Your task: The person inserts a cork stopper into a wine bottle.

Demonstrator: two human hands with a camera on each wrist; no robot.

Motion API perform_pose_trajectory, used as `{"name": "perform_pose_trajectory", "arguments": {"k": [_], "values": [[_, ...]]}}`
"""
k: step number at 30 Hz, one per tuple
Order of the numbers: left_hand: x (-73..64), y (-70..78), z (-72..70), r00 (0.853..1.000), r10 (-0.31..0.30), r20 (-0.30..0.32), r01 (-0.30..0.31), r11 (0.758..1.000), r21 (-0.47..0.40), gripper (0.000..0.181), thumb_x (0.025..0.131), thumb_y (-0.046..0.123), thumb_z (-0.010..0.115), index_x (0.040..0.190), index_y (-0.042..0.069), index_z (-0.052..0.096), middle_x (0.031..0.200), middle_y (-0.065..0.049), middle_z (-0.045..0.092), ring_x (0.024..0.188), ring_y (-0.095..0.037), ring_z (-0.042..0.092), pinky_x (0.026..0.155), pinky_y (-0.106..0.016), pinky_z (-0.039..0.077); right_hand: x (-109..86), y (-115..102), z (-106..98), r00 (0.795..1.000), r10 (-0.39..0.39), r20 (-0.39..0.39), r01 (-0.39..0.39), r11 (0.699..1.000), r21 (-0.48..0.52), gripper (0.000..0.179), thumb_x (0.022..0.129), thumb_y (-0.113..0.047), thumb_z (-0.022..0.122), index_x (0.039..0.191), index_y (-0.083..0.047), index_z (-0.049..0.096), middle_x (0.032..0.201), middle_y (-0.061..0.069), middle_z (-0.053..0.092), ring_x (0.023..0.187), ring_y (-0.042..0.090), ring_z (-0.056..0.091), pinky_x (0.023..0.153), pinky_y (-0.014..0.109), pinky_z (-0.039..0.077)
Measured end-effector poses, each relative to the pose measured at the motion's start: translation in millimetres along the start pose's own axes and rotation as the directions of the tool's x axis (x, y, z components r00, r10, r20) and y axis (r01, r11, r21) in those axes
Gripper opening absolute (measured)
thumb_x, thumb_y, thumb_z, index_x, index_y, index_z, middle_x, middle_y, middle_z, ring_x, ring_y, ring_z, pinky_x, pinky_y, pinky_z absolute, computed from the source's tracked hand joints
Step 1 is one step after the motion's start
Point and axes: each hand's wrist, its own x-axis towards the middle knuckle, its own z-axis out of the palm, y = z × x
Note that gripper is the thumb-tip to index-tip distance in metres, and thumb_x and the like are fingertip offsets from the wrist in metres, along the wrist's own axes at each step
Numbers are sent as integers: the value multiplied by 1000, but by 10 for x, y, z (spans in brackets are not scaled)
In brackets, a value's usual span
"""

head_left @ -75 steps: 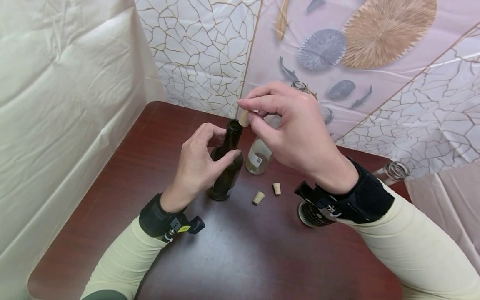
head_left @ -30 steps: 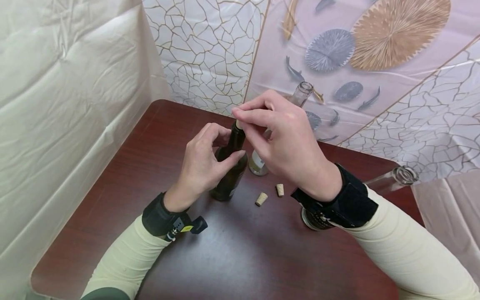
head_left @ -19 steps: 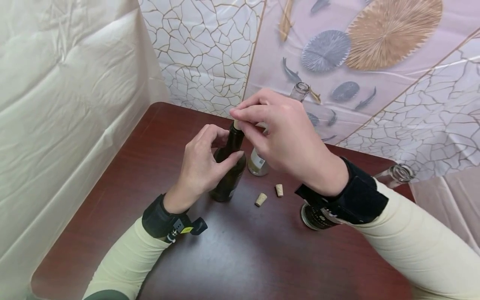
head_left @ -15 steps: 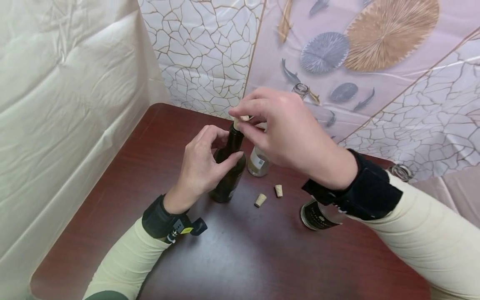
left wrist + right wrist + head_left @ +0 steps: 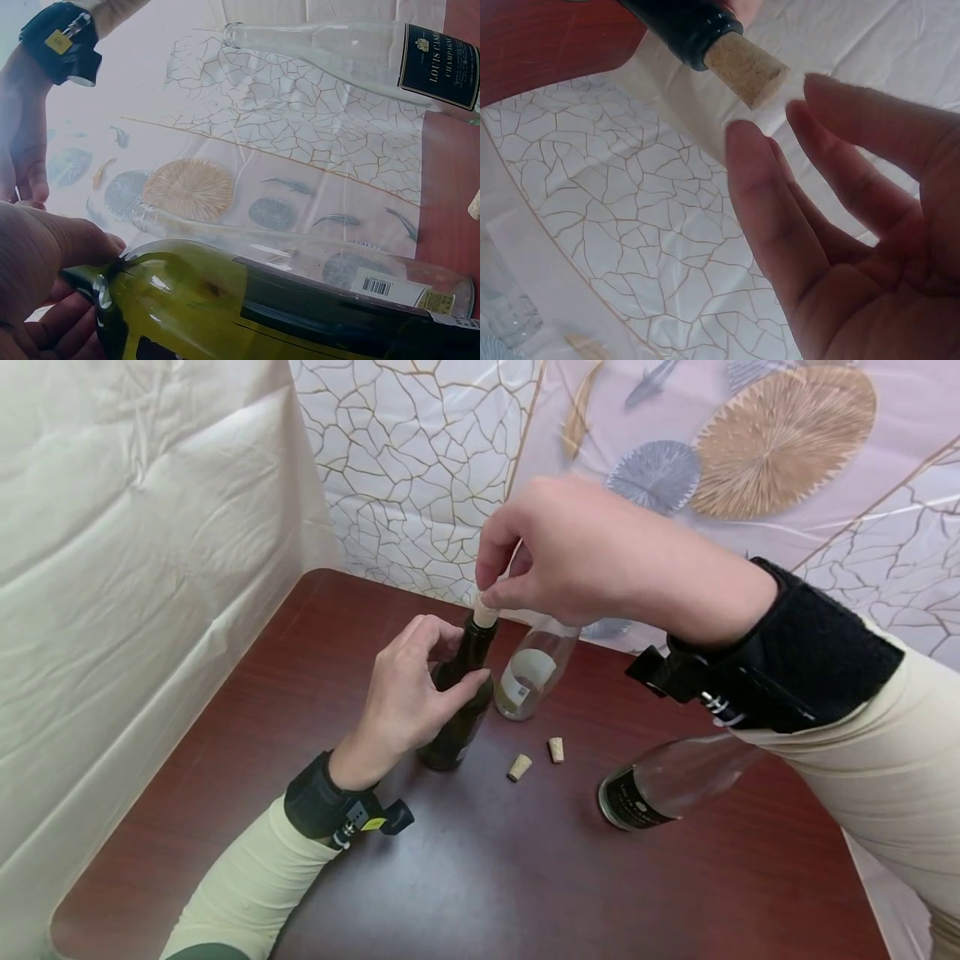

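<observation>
My left hand grips the neck of a dark green wine bottle, which stands on the table. A tapered cork sits in the bottle's mouth, most of its length showing above the rim. Just above it is my right hand, thumb and fingers bent towards the cork's top. In the right wrist view a gap separates the right fingertips from the cork. The left wrist view shows the left thumb lying along the green bottle's shoulder.
Behind the green bottle stands a clear bottle with a white label. Another clear bottle, black-labelled, stands to the right, partly under the right forearm. Two loose corks lie on the brown table. Patterned sheets hang behind it.
The right hand brought the cork into the green bottle's mouth, then let it go. Its wrist has swung up and to the right. The left hand keeps its hold on the neck.
</observation>
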Motion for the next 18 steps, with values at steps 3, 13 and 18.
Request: {"name": "perform_pose_trajectory", "arguments": {"k": [3, 13, 18], "values": [[-5, -8, 3, 1000, 8, 0, -8, 1000, 0, 37, 77, 26, 81, 102, 9, 59, 95, -4, 61, 84, -11, 59, 71, -31, 58, 49, -32, -20, 997, 16, 72, -14, 1000, -27, 4, 82, -24, 74, 80, -22, 71, 76, -6, 72, 76, 10, 66, 66, 28, 49], [9, -19, -4, 1000, 29, 3, -29, 1000, 8, 36, 78, 26, 80, 102, 9, 59, 96, -3, 62, 86, -11, 60, 73, -29, 57, 105, -89, 7, 994, 11, 111, -5, 999, -54, 10, 83, -19, 74, 75, -17, 70, 71, -2, 69, 72, 14, 61, 65, 29, 49], [13, -26, -4, 999, 40, -9, -40, 999, 12, 36, 78, 27, 80, 102, 9, 59, 95, -3, 63, 87, -10, 60, 72, -29, 57, 105, -83, 39, 996, -31, 84, 35, 998, -56, 13, 83, -13, 69, 71, -17, 69, 67, -1, 66, 68, 14, 58, 60, 29, 48]]}}
